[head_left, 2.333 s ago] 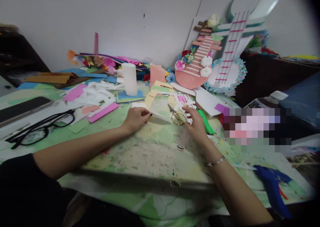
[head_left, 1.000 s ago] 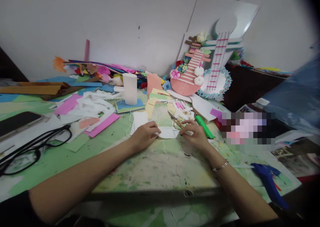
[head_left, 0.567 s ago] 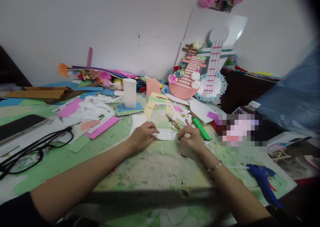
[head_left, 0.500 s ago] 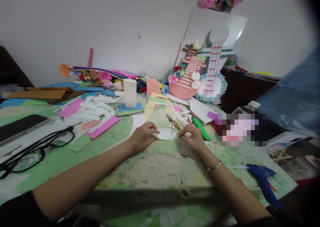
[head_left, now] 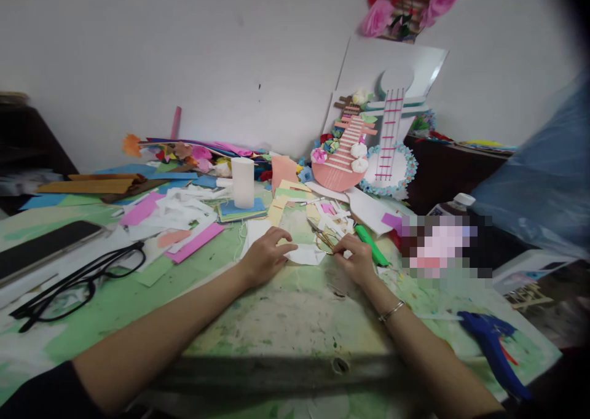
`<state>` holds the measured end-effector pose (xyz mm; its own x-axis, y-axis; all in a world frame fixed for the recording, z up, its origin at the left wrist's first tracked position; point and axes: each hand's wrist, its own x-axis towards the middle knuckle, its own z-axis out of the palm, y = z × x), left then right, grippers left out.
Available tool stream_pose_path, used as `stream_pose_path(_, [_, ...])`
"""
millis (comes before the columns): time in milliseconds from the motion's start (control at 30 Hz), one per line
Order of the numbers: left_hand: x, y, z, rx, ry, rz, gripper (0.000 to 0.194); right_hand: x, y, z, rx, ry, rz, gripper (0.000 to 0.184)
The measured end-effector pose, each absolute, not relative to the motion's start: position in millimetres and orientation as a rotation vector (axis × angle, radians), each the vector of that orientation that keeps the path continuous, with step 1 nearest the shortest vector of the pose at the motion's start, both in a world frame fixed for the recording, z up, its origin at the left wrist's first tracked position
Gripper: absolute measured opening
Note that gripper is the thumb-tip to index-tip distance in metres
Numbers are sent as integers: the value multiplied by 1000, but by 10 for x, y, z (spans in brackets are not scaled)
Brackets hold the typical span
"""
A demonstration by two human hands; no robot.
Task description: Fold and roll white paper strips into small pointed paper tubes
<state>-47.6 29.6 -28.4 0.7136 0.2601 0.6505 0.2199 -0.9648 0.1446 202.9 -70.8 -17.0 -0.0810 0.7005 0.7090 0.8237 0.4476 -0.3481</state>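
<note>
Just left of the table's middle, my left hand (head_left: 267, 257) has its thumb and fingers at the left end of a small white paper piece (head_left: 306, 255), gripping it low over the tabletop. My right hand (head_left: 356, 256) is closed at the paper's right side, with its fingertips on the handle of the gold-handled scissors (head_left: 326, 239). The scissors' blades point away and to the left. Right behind my right hand lies a bright green tool or stick (head_left: 371, 245). More white paper (head_left: 255, 231) lies behind my left hand.
A white paper cylinder (head_left: 243, 182) stands on stacked coloured sheets (head_left: 242, 210). Paper guitar models (head_left: 338, 167) lean at the back. Black glasses (head_left: 83, 281) and a phone (head_left: 46, 250) lie left. A blue glue gun (head_left: 493, 348) lies right, near a capped bottle (head_left: 461, 203).
The view has tilted up slightly. My right fingers have folded in around the scissors' handle. The left hand's fingers have shifted a little on the paper.
</note>
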Motion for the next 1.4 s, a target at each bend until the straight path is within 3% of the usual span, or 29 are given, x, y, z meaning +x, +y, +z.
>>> stream_pose_path(133, [-461,268,-255,2885,429,1125,65,2025,-700,-155,-1304,-1908,-87,21])
stream_pose_path(233, [-451,265,-258,2901,462,1108,68,1971,-703,-135,-1306,-2041,31,38])
stream_pose_path(367, [-440,274,-273,2912,454,1086,58,1926,-726,-122,-1333,-2142,149,53])
stream_pose_path(467, [-429,275,-275,2902,465,1090,47,1928,-734,-132,-1372,-2142,173,48])
stream_pose_path(700, [-419,266,-261,2890,498,1101,41,1937,-687,-180,-1392,-2113,136,38])
stream_pose_path(933, [-445,287,-248,2824,530,1119,18,1961,-629,-258,-1366,-2090,59,29])
stream_pose_path(1167, [-467,343,-286,2739,484,1083,19,1938,-629,-261,-1333,-2114,13,25])
stream_pose_path(1400, [-520,363,-309,2700,447,1026,6,1939,-602,-263,-1342,-2076,11,28])
